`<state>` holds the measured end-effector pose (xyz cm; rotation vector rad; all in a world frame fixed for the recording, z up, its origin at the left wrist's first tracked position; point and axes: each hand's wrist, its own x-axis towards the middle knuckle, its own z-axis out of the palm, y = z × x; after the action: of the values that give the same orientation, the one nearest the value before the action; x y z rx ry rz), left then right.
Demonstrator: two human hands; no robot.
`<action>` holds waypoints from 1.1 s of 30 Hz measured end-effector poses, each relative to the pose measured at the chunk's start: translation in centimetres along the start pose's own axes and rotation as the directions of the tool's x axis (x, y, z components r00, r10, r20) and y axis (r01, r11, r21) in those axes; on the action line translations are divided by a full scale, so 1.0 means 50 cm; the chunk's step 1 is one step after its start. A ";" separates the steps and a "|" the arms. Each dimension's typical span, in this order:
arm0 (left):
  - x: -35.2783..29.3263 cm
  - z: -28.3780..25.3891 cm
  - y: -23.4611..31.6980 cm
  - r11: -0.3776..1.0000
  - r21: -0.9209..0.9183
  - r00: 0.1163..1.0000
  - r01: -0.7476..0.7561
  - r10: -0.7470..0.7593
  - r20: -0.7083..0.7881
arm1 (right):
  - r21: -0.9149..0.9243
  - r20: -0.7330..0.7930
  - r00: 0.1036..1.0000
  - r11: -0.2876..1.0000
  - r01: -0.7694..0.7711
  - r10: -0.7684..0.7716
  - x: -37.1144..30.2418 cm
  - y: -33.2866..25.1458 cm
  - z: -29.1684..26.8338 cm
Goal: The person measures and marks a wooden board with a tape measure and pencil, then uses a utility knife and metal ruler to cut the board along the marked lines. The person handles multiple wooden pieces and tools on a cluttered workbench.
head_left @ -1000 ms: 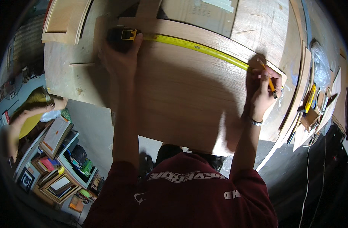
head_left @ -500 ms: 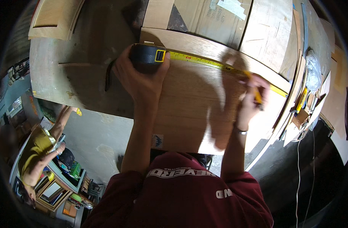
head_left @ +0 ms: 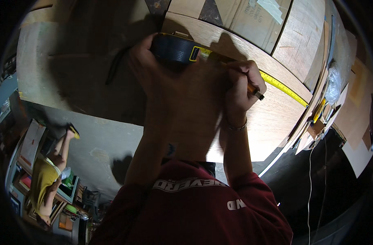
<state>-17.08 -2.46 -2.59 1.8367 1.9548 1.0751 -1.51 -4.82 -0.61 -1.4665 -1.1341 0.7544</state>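
Note:
My left hand [head_left: 147,61] is closed around a black and yellow tape measure [head_left: 172,48] on a wooden board [head_left: 272,126]. Its yellow blade [head_left: 282,85] stretches right along the board's far side to the right end. Over the blade, nearer the case, my right hand [head_left: 241,83] is closed on a pencil [head_left: 255,90], whose dark end sticks out toward me. Its tip is hidden by the fingers and shadow. A dark wrist strap [head_left: 113,69] hangs left of the case.
Beyond the board lie a wood strip [head_left: 219,34], a cardboard piece [head_left: 251,20] and a plywood panel [head_left: 300,36]. Clear plastic wrap [head_left: 334,83] and wood scraps [head_left: 313,132] crowd the right end. A person in a yellow shirt [head_left: 43,179] is at lower left.
My right hand has moved left along the blade with the pencil, closer to the case. The tape case appears slightly farther right and higher in view. The other person has shifted posture.

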 end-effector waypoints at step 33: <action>0.003 -0.006 -0.009 0.998 -0.054 0.999 -0.042 0.042 0.005 | -0.173 0.059 0.998 0.985 0.016 -0.005 -0.004 -0.001 0.001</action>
<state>-17.64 -2.39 -2.62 1.8584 1.8733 1.1211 -1.63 -5.01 -0.62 -1.5910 -1.2774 0.7088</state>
